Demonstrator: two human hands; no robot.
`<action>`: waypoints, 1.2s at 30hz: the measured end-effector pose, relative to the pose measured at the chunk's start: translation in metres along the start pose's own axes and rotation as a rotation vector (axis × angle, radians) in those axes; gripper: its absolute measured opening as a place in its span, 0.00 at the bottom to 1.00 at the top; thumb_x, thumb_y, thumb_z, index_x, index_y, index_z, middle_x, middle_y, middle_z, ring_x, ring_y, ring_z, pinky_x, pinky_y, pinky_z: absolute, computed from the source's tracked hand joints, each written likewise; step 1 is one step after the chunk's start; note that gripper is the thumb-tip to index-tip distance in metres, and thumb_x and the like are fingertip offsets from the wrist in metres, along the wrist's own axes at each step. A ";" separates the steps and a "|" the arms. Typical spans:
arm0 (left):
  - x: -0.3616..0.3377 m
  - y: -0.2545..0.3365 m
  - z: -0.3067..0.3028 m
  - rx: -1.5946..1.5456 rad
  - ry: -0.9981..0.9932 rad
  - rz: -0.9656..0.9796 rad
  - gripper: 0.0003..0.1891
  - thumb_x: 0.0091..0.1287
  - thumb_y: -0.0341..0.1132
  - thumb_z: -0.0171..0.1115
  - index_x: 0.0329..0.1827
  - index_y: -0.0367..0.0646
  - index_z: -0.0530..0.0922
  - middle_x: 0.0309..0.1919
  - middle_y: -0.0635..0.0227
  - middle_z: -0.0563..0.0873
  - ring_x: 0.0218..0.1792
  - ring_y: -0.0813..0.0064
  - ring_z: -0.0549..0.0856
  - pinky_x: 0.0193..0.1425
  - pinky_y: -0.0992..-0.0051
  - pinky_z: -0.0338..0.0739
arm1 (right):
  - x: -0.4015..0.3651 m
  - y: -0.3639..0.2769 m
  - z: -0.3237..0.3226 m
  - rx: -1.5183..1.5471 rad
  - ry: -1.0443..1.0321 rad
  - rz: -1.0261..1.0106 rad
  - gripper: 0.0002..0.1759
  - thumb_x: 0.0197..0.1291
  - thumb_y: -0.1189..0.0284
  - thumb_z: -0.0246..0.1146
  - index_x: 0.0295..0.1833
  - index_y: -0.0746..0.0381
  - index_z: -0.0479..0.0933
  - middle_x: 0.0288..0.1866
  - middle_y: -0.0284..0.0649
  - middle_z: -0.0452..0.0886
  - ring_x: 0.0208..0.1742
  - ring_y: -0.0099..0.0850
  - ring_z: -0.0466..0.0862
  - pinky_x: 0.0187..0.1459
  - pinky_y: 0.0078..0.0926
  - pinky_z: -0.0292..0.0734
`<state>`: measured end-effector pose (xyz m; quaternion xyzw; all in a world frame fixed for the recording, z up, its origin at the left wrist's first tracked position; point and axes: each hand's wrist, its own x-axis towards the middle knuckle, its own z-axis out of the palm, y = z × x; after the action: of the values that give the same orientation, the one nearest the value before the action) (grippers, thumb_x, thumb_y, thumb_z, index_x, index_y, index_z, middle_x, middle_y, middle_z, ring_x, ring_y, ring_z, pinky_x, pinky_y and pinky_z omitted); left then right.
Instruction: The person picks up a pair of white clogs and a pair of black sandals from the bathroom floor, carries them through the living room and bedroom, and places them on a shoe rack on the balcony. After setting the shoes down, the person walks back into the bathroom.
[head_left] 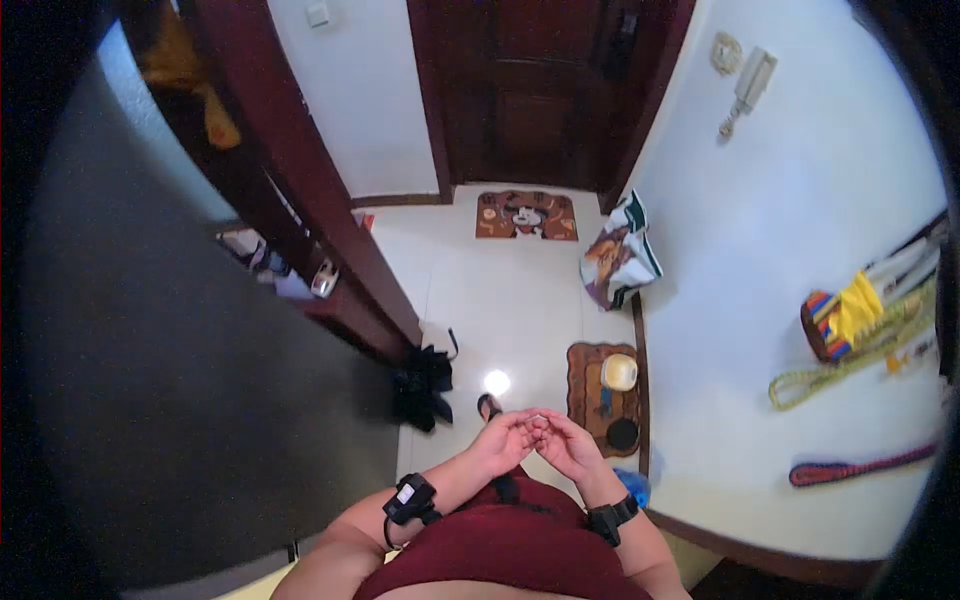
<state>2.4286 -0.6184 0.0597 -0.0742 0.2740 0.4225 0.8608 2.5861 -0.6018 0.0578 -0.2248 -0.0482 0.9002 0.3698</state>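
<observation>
My left hand point(503, 442) and my right hand point(570, 447) are together in front of my body, low in the head view. Their palms are partly turned up, loosely cupped, and the fingertips meet in the middle. No object shows in either hand. A black strapped device with a white label point(409, 496) sits on my left forearm, and another black strapped device point(613, 517) is round my right wrist. Beyond the hands on the floor is a brown mat point(590, 420), which bears a yellow-and-white bowl point(620, 372) and a dark round thing point(622, 434).
A dark door point(535, 100) stands ahead, with a patterned doormat point(526, 217) before it. A printed bag point(615, 258) leans at the right wall, where leashes point(860, 467) hang. On the left are a dark red wooden frame point(340, 235) and a black bundle point(425, 388).
</observation>
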 end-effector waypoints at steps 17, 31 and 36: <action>0.167 0.284 0.077 -0.071 -0.064 0.259 0.12 0.63 0.32 0.47 0.47 0.37 0.72 0.36 0.66 0.80 0.40 0.73 0.79 0.49 0.74 0.72 | 0.313 -0.183 0.081 -0.036 -0.017 0.221 0.11 0.61 0.73 0.51 0.48 0.64 0.70 0.38 0.39 0.78 0.39 0.27 0.77 0.41 0.22 0.74; 0.262 0.515 0.147 -0.244 0.050 0.639 0.13 0.62 0.30 0.47 0.48 0.36 0.72 0.36 0.67 0.79 0.38 0.77 0.77 0.49 0.78 0.72 | 0.597 -0.311 0.176 -0.205 -0.142 0.606 0.12 0.62 0.72 0.49 0.49 0.64 0.68 0.40 0.40 0.78 0.40 0.28 0.78 0.41 0.21 0.75; 0.279 0.585 0.146 -0.343 0.094 0.709 0.13 0.63 0.31 0.47 0.48 0.37 0.72 0.38 0.67 0.79 0.38 0.76 0.78 0.49 0.79 0.72 | 0.678 -0.323 0.211 -0.237 -0.123 0.688 0.11 0.63 0.73 0.47 0.48 0.65 0.69 0.39 0.40 0.79 0.38 0.28 0.79 0.40 0.21 0.76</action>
<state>2.1765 -0.0040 0.0940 -0.1369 0.2471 0.7293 0.6232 2.2771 0.1139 0.0776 -0.2147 -0.0958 0.9719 0.0133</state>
